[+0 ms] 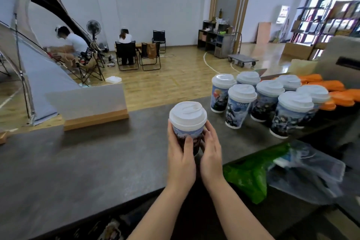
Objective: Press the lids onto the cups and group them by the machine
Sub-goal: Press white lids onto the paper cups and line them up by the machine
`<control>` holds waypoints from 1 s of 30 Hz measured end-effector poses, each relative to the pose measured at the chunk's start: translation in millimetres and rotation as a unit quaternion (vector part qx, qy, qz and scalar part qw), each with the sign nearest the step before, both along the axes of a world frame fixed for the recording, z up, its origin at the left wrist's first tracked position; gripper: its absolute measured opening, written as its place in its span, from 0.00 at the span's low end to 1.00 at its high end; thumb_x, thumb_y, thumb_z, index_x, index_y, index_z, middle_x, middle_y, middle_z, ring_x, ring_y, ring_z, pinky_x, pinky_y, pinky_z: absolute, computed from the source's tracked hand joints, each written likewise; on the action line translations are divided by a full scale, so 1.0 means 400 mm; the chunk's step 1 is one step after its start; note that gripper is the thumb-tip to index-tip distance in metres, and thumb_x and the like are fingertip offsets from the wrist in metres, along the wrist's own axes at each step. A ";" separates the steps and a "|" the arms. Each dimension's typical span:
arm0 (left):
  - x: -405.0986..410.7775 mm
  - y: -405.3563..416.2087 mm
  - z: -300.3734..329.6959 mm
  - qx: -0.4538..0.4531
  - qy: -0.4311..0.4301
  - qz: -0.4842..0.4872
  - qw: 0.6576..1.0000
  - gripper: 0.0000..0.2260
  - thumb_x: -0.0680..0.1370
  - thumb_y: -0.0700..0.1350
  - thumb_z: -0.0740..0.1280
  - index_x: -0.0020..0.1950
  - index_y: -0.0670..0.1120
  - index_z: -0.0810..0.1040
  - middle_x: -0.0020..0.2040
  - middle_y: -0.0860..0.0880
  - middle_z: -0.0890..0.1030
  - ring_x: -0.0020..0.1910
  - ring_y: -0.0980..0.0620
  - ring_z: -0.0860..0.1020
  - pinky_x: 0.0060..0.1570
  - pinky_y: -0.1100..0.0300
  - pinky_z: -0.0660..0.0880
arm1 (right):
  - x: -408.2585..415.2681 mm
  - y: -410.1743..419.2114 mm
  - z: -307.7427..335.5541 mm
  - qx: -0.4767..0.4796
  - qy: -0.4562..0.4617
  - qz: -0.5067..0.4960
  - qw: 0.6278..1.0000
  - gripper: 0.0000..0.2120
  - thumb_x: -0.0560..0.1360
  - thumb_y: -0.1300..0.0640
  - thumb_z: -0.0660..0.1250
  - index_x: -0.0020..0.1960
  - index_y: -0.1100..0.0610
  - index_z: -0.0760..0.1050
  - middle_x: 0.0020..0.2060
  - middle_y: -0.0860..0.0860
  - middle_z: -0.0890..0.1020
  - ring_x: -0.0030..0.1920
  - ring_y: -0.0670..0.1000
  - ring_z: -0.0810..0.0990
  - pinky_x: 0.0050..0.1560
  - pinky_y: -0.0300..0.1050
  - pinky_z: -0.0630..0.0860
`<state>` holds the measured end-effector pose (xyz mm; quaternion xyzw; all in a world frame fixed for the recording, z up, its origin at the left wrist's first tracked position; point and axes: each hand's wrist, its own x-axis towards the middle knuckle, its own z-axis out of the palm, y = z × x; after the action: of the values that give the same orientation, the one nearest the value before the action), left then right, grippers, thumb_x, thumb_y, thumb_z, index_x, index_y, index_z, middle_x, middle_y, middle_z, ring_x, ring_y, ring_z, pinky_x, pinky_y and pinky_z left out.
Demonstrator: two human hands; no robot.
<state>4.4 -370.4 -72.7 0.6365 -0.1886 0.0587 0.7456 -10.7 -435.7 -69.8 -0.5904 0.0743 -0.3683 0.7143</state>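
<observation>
Both hands wrap a lidded cup [187, 122] above the grey counter [78, 161]: the left hand [181, 154] grips it from seven o'clock, thumb across the front, and the right hand [211, 152] curls round it from four o'clock. Seven lidded cups [268, 101] cluster at two o'clock, beside the machine [342, 58].

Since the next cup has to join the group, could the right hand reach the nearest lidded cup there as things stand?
Probably yes, once freed: the right hand holds the cup together with the left hand, and bare counter lies before the nearest grouped cup.
</observation>
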 end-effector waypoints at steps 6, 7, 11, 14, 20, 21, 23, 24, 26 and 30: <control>-0.041 -0.230 -0.021 0.084 -0.012 -0.025 0.996 0.36 0.75 0.48 0.70 0.79 0.58 0.55 0.73 0.58 0.70 0.70 0.62 0.69 0.69 0.56 0.70 | -0.059 -0.234 -0.029 0.021 0.001 -0.047 0.999 0.16 0.79 0.52 0.55 0.63 0.45 0.74 0.65 0.49 0.78 0.68 0.48 0.74 0.70 0.53 0.69; -0.046 -0.261 -0.025 0.093 -0.011 -0.028 0.995 0.37 0.75 0.48 0.70 0.78 0.59 0.55 0.73 0.59 0.70 0.70 0.62 0.69 0.69 0.54 0.71 | -0.069 -0.264 -0.031 0.021 0.004 -0.054 0.998 0.16 0.79 0.52 0.55 0.63 0.45 0.74 0.65 0.49 0.78 0.67 0.48 0.75 0.70 0.52 0.70; -0.070 -0.360 -0.029 0.120 -0.012 -0.032 0.992 0.39 0.75 0.50 0.71 0.79 0.60 0.52 0.74 0.60 0.68 0.71 0.63 0.68 0.69 0.54 0.71 | -0.103 -0.365 -0.036 0.017 0.005 -0.076 0.997 0.15 0.84 0.60 0.53 0.65 0.51 0.73 0.64 0.48 0.78 0.65 0.45 0.76 0.68 0.47 0.72; -0.082 -0.416 -0.030 0.134 -0.018 -0.036 0.990 0.40 0.75 0.50 0.71 0.79 0.60 0.50 0.75 0.59 0.67 0.72 0.61 0.67 0.69 0.54 0.71 | -0.111 -0.423 -0.037 0.011 0.007 -0.089 0.996 0.16 0.84 0.61 0.52 0.64 0.48 0.73 0.62 0.44 0.78 0.64 0.42 0.75 0.67 0.43 0.71; -0.087 -0.494 -0.046 0.178 -0.032 -0.052 0.982 0.43 0.77 0.47 0.69 0.80 0.58 0.41 0.79 0.57 0.60 0.76 0.60 0.61 0.73 0.56 0.65 | -0.105 -0.505 -0.036 0.033 0.001 -0.090 0.995 0.15 0.84 0.60 0.51 0.63 0.48 0.72 0.60 0.41 0.77 0.58 0.33 0.76 0.59 0.31 0.72; -0.086 -0.504 -0.050 0.180 -0.036 -0.054 0.981 0.44 0.77 0.46 0.69 0.80 0.58 0.40 0.79 0.57 0.58 0.76 0.61 0.59 0.74 0.56 0.64 | -0.102 -0.515 -0.035 0.039 -0.002 -0.088 0.995 0.15 0.84 0.61 0.51 0.64 0.50 0.71 0.59 0.41 0.77 0.57 0.31 0.76 0.56 0.28 0.72; -0.085 -0.519 -0.052 0.183 -0.043 -0.055 0.981 0.44 0.78 0.44 0.68 0.80 0.57 0.39 0.80 0.59 0.55 0.77 0.62 0.56 0.76 0.56 0.61 | -0.097 -0.532 -0.034 0.042 -0.002 -0.091 0.995 0.15 0.84 0.62 0.50 0.65 0.52 0.71 0.60 0.43 0.77 0.57 0.30 0.76 0.55 0.25 0.71; -0.084 -0.524 -0.052 0.184 -0.044 -0.055 0.980 0.44 0.78 0.44 0.68 0.80 0.56 0.38 0.80 0.59 0.53 0.78 0.63 0.54 0.76 0.55 0.59 | -0.095 -0.537 -0.034 0.041 0.000 -0.091 0.995 0.15 0.84 0.62 0.50 0.66 0.53 0.71 0.61 0.45 0.77 0.57 0.30 0.75 0.56 0.25 0.71; -0.084 -0.530 -0.056 0.180 -0.048 -0.055 0.981 0.43 0.79 0.43 0.67 0.80 0.56 0.37 0.81 0.58 0.52 0.78 0.62 0.52 0.77 0.54 0.58 | -0.091 -0.543 -0.038 0.040 0.001 -0.086 0.995 0.15 0.84 0.61 0.51 0.66 0.53 0.70 0.63 0.47 0.76 0.58 0.31 0.75 0.57 0.26 0.71; -0.079 -0.539 -0.069 0.173 -0.051 -0.051 0.982 0.42 0.80 0.43 0.66 0.80 0.55 0.37 0.81 0.56 0.52 0.79 0.61 0.52 0.77 0.51 0.58 | -0.088 -0.550 -0.043 0.024 0.014 -0.082 0.996 0.16 0.84 0.61 0.51 0.68 0.55 0.71 0.65 0.49 0.76 0.64 0.39 0.74 0.60 0.28 0.71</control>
<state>-27.1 -586.1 -100.2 0.7418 -0.2657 0.0191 0.6155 -45.8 -655.6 -86.9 -0.5703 0.1413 -0.4151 0.6946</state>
